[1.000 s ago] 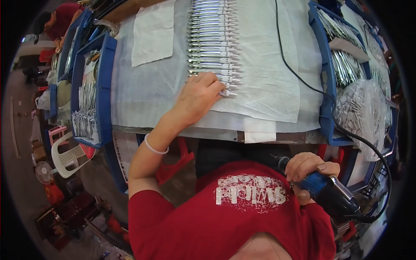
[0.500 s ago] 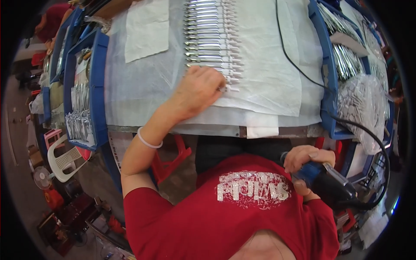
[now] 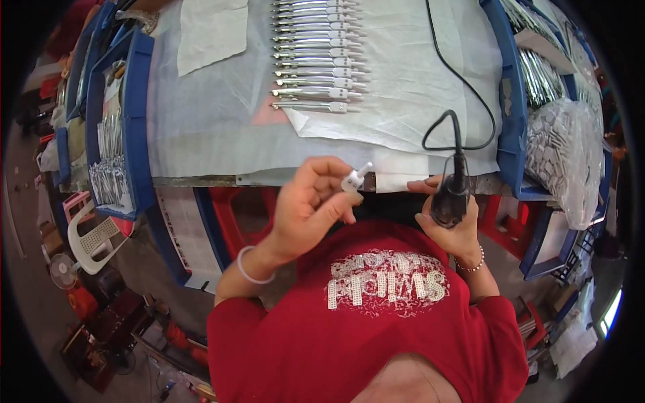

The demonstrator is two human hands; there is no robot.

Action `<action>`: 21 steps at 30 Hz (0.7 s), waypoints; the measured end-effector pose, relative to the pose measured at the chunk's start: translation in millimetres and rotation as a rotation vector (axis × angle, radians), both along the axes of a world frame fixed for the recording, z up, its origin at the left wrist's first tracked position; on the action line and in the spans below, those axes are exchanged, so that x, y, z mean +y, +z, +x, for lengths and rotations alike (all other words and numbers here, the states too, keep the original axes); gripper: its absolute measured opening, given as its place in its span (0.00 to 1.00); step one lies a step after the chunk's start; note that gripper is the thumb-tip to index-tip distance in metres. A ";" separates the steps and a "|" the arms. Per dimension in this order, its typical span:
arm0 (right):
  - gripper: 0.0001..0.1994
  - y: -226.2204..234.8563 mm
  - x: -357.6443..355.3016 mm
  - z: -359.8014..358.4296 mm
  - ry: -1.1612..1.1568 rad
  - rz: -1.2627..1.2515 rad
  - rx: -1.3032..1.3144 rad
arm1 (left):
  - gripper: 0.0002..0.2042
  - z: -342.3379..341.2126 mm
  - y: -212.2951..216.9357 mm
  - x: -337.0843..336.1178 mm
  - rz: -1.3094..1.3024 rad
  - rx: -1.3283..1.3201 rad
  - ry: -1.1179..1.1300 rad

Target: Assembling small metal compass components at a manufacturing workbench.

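Observation:
In front of my body, just off the table's near edge, my left hand [image 3: 306, 211] pinches a small part by its white plastic end [image 3: 352, 180], with a thin white stem pointing up and right. Whatever else of that part exists is hidden in my fingers. My right hand [image 3: 458, 232] is wrapped round a black corded power tool [image 3: 450, 201], held beside the left hand and apart from the part. On the table lies a row of slim silver metal pieces with white plastic ends [image 3: 322, 74], side by side.
White sheeting [image 3: 396, 87] covers the table [image 3: 208, 181]. The tool's black cord [image 3: 485, 107] loops across it. Blue trays of metal pieces stand left [image 3: 144, 127] and right [image 3: 514, 121]. A clear bag of white parts [image 3: 564, 158] hangs at the right. A red stool [image 3: 242, 215] is below the table.
My left hand has left the near end of the row and come back toward me holding a white-ended part. My right hand has moved left and up, turning the tool so its cord points away.

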State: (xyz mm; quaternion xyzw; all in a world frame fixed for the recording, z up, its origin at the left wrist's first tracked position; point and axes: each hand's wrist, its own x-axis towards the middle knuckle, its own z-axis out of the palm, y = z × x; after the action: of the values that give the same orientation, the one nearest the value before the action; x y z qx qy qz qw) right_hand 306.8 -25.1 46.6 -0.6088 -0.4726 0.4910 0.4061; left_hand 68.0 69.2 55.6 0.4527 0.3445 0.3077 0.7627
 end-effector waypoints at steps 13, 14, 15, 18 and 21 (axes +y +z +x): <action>0.25 -18.8 -9.4 -2.6 0.041 -0.043 -0.015 | 0.12 44.1 -68.5 -62.7 -0.501 -0.133 -0.163; 0.25 -18.3 -10.4 -4.6 0.016 -0.029 0.028 | 0.15 46.2 -72.3 -64.8 -0.539 -0.175 -0.133; 0.24 -18.0 -11.0 -6.5 -0.009 -0.015 0.071 | 0.17 48.2 -75.5 -66.6 -0.577 -0.217 -0.103; 0.24 -17.7 -11.5 -8.0 -0.017 -0.048 0.088 | 0.21 53.4 -80.6 -69.9 -0.686 -0.338 -0.091; 0.24 -19.0 -12.1 -6.6 -0.022 -0.076 0.090 | 0.22 54.4 -84.1 -69.8 -0.832 -0.369 -0.065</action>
State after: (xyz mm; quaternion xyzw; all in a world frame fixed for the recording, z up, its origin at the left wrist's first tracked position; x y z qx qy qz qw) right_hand 300.2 -37.2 27.6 -0.6063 -0.4282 0.5312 0.4086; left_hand 122.4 -0.6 -28.5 0.0559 0.2828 0.1943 0.9376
